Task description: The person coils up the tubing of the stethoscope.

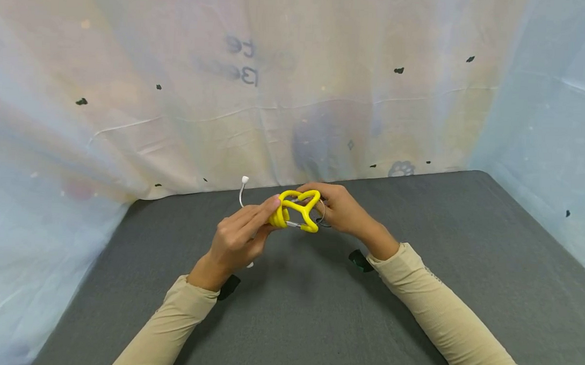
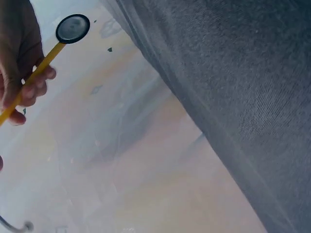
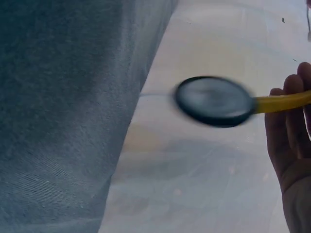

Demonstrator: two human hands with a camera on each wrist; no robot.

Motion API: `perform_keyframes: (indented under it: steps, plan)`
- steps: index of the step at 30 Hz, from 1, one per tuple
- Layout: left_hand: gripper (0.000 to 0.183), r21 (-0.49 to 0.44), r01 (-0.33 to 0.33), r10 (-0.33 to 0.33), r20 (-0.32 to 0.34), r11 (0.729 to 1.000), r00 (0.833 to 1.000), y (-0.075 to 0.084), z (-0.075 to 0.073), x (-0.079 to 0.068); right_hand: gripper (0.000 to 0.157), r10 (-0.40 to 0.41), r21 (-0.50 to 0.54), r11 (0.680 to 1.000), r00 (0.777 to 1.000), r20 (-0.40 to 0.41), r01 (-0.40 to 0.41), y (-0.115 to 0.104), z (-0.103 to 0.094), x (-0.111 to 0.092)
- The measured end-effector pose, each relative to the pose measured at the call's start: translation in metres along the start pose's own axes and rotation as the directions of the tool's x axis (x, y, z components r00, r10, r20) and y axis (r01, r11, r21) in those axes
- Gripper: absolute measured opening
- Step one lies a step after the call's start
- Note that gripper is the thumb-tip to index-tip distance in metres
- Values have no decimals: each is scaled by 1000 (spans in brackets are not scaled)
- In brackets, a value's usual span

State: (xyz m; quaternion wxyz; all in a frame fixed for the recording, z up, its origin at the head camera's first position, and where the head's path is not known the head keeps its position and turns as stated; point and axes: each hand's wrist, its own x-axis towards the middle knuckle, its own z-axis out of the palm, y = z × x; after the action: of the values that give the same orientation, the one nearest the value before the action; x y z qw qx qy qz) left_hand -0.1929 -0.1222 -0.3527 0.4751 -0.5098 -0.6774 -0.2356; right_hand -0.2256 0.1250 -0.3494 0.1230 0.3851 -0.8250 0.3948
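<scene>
Both hands hold a stethoscope with yellow tubing [image 1: 305,209], raised over the grey table. My left hand [image 1: 237,239] pinches the looped tubing between thumb and fingers at its left side. Beyond that hand, a metal ear tube with a white ear tip [image 1: 245,179] sticks up. My right hand [image 1: 343,208] grips the tubing from the right, partly behind the loops. In the left wrist view, its fingers curl around the yellow tube just below the round, dark-rimmed chest piece [image 2: 73,29]. The chest piece [image 3: 214,101] also shows, blurred, in the right wrist view beside the right fingers.
The grey cloth-covered table [image 1: 297,322] extends below and around the hands. A pale sheet with faint prints [image 1: 276,96] hangs behind its far edge, and a bluish sheet [image 1: 555,148] stands at the right. Dark bands [image 1: 360,260] show at the wrists.
</scene>
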Motion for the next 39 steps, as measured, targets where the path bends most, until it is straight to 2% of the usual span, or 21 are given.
perform_keyframes:
  steps: [4, 8, 13, 17, 19, 22, 27, 29, 33, 39]
  plan:
    - [38, 71, 38, -33, -60, 997, 998, -2, -3, 1, 25, 2, -14, 1000, 1000, -15, -2, 0, 5, 0]
    - [41, 123, 79, -70, -82, 989, 994, -3, -5, 2, 20, 10, -9, 1000, 999, -45, -11, -1, 10, 1]
    - [47, 145, 177, -169, -64, 973, 983, -4, -6, 2, 30, 7, 5, 1000, 999, -36, -7, -4, 15, 1]
    - [58, 162, 241, -239, -37, 957, 970, -6, -9, 1, 24, 13, 37, 999, 1000, -16, -12, -9, 18, 3]
    - [61, 184, 248, -245, -38, 951, 969, -7, -10, 1, 18, 42, 47, 998, 999, 2, -42, -14, 19, 4]
    - [58, 205, 251, -244, -57, 946, 968, -9, -12, 1, 17, 95, 70, 993, 995, 42, -98, -20, 17, 5]
    - [54, 236, 256, -240, -95, 937, 966, -11, -13, 2, 35, 143, 147, 976, 981, 130, -162, -26, 16, 5]
    - [55, 249, 285, -262, -121, 926, 957, -11, -14, 3, 41, 149, 178, 968, 977, 153, -176, -26, 17, 5]
    - [54, 270, 335, -302, -155, 903, 941, -12, -16, 2, 38, 140, 201, 965, 977, 159, -171, -27, 17, 5]
    - [50, 303, 340, -313, -136, 890, 940, -15, -16, 0, 18, 68, 215, 971, 983, 169, -104, -31, 15, 4]
